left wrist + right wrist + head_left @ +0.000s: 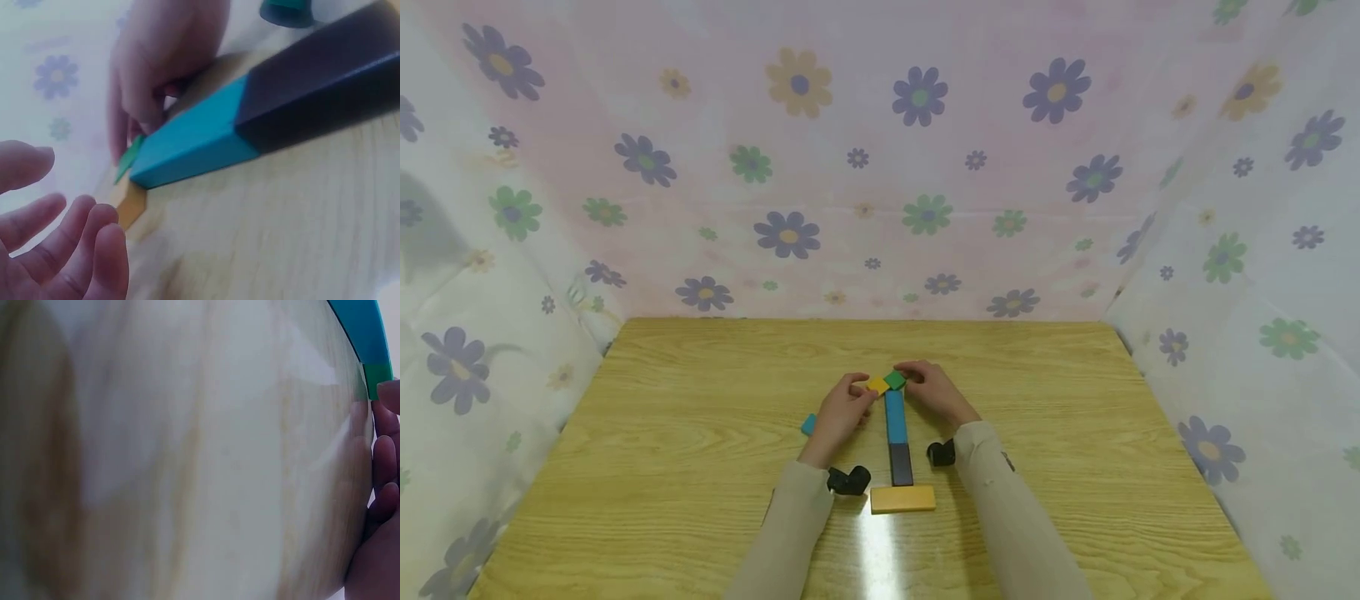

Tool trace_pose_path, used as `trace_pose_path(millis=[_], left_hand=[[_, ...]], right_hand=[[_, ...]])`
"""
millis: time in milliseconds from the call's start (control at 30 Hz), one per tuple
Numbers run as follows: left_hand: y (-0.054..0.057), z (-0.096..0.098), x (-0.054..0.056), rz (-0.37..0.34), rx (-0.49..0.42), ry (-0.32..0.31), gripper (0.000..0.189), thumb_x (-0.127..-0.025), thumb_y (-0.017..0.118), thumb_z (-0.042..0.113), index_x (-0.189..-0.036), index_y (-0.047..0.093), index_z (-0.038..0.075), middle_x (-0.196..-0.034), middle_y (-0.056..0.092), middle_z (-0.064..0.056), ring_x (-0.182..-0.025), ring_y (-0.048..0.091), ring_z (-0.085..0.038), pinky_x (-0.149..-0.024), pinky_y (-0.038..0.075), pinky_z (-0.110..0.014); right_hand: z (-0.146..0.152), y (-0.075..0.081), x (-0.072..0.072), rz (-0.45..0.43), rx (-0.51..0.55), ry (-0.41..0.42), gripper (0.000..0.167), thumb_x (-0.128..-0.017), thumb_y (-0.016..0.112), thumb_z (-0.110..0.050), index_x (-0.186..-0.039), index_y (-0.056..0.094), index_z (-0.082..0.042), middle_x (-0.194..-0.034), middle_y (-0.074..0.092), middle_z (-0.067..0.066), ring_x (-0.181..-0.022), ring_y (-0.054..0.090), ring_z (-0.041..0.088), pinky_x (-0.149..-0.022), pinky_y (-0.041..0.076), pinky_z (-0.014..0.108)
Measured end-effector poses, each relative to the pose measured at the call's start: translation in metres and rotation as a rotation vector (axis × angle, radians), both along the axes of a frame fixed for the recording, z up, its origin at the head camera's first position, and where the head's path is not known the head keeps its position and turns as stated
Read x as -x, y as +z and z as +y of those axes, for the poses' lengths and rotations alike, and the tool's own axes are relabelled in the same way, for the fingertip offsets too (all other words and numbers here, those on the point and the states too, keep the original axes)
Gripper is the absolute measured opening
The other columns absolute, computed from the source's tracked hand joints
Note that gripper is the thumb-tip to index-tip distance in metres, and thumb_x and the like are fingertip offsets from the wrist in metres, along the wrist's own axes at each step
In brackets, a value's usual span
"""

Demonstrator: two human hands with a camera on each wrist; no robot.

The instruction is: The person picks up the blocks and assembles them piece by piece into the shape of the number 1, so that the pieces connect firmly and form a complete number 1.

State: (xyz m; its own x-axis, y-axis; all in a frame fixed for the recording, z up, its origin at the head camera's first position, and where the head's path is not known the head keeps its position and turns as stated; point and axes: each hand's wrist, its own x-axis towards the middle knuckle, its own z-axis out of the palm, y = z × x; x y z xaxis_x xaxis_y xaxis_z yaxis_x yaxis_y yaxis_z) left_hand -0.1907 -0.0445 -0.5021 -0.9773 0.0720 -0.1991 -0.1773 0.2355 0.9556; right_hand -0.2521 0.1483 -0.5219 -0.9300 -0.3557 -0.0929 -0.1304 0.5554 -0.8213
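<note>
A yellow block (pixel 877 386) and a green block (pixel 895 380) lie side by side, turned at an angle, at the far end of a blue block (pixel 896 417). A dark block (pixel 901 464) continues the line toward the near side, ending at a long orange-yellow block (pixel 902 499) laid crosswise. My right hand (pixel 931 388) pinches the green block at its right and far corners. Beside the yellow block is my left hand (pixel 844 408), its fingers (pixel 87 231) loosely bent with a gap between thumb and fingers.
Left of the left hand sits another blue block (pixel 808 424), partly hidden by the wrist. Black wrist cameras (pixel 850 481) stick out from both sleeves. The wooden table (pixel 700 358) is bordered by flower-patterned cloth (pixel 865 183) at the back and sides.
</note>
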Motion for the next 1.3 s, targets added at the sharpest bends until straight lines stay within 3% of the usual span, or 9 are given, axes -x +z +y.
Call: trace_pose_path(millis=[200, 500, 733, 833, 1000, 1200, 1300], left_hand=[[0.012, -0.014, -0.005, 0.070, 0.012, 0.002, 0.035, -0.090, 0.053, 0.029, -0.122, 0.052, 0.014, -0.099, 0.056, -0.008, -0.080, 0.059, -0.030, -0.067, 0.048, -0.040], [0.035, -0.033, -0.017, 0.128, -0.175, 0.172, 0.022, -0.090, 0.053, 0.029, -0.109, 0.059, 0.020, -0.100, 0.058, -0.017, -0.083, 0.055, -0.037, -0.072, 0.043, -0.052], [0.037, -0.042, -0.032, 0.132, -0.170, 0.218, 0.023, -0.090, 0.052, 0.029, -0.108, 0.059, 0.017, -0.097, 0.058, -0.012, -0.084, 0.055, -0.037, -0.071, 0.043, -0.050], [0.033, -0.047, -0.042, 0.120, -0.129, 0.269, 0.022, -0.090, 0.053, 0.029, -0.107, 0.060, 0.018, -0.098, 0.058, -0.009, -0.082, 0.055, -0.036, -0.068, 0.045, -0.046], [0.024, -0.054, -0.056, 0.115, 0.039, 0.359, 0.024, -0.089, 0.054, 0.030, -0.108, 0.061, 0.017, -0.098, 0.056, -0.003, -0.076, 0.055, -0.025, -0.064, 0.041, -0.032], [0.011, -0.056, -0.065, 0.137, 0.198, 0.381, 0.024, -0.088, 0.055, 0.026, -0.108, 0.060, 0.013, -0.095, 0.052, -0.004, -0.077, 0.051, -0.018, -0.065, 0.040, -0.031], [0.008, -0.057, -0.068, 0.131, 0.243, 0.380, 0.028, -0.087, 0.056, 0.026, -0.111, 0.058, 0.012, -0.096, 0.049, -0.004, -0.077, 0.051, -0.018, -0.063, 0.040, -0.031]], right_hand=[[0.000, -0.001, 0.001, -0.004, -0.007, 0.004, 0.037, -0.087, 0.051, -0.005, -0.122, 0.055, -0.015, -0.114, 0.053, 0.002, -0.095, 0.050, 0.017, -0.081, 0.040, 0.037], [0.000, -0.003, 0.001, -0.012, 0.007, 0.021, 0.038, -0.088, 0.049, -0.003, -0.124, 0.052, -0.015, -0.113, 0.053, 0.002, -0.095, 0.049, 0.018, -0.080, 0.040, 0.036], [0.000, -0.001, 0.000, 0.013, 0.013, 0.047, 0.038, -0.089, 0.048, -0.002, -0.124, 0.052, -0.014, -0.113, 0.054, 0.005, -0.097, 0.050, 0.020, -0.081, 0.040, 0.039], [0.000, 0.000, 0.000, 0.021, 0.008, 0.056, 0.038, -0.089, 0.049, -0.002, -0.124, 0.052, -0.014, -0.111, 0.054, 0.004, -0.097, 0.050, 0.019, -0.080, 0.040, 0.038], [0.000, 0.001, -0.001, 0.024, 0.013, 0.060, 0.038, -0.088, 0.049, -0.003, -0.125, 0.053, -0.014, -0.111, 0.054, 0.003, -0.096, 0.050, 0.018, -0.079, 0.041, 0.037], [0.001, 0.000, -0.001, 0.031, 0.006, 0.060, 0.037, -0.089, 0.049, -0.003, -0.124, 0.053, -0.015, -0.110, 0.054, 0.003, -0.095, 0.049, 0.018, -0.078, 0.040, 0.035], [-0.001, 0.009, -0.005, 0.021, 0.019, 0.076, 0.038, -0.089, 0.048, -0.001, -0.125, 0.052, -0.011, -0.112, 0.054, 0.009, -0.096, 0.049, 0.022, -0.078, 0.040, 0.037]])
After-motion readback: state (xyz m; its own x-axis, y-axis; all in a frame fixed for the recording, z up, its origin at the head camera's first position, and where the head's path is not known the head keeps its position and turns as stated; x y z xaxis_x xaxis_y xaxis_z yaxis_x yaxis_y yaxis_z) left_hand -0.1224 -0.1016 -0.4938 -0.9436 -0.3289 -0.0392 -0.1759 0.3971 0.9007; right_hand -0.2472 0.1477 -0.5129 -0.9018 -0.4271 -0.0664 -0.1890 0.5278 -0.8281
